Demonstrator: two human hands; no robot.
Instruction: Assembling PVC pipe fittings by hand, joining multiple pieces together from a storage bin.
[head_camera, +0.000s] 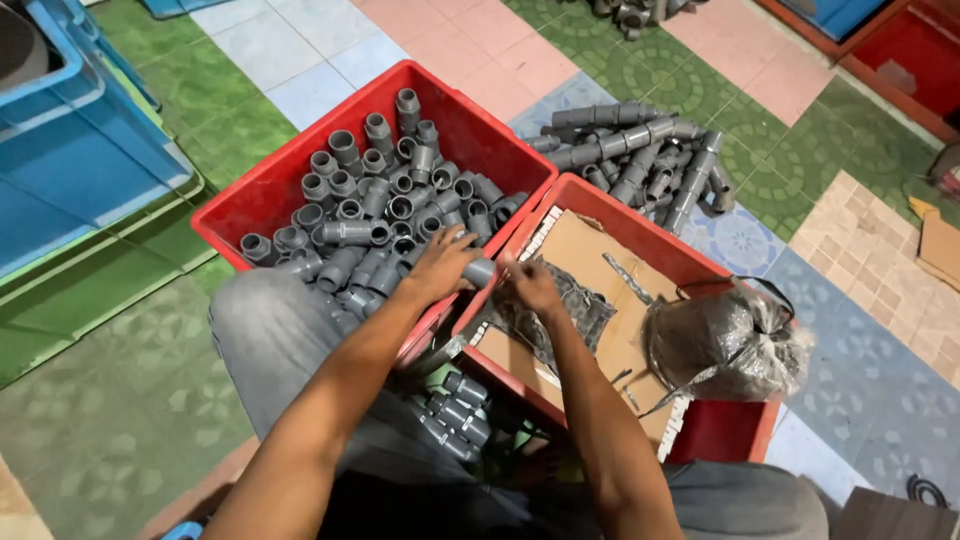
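Floor: patterned tiles, green/pink/blue | red crates w/ grey fittings | both hands pinching one fitting

I'm reaching both forearms forward, left hand and right hand curling fingers, nearly touching each other.

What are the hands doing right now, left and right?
Left hand: closed on a grey pipe fitting above the red crate.
Right hand: touching the fitting's end; grip cannot be told.
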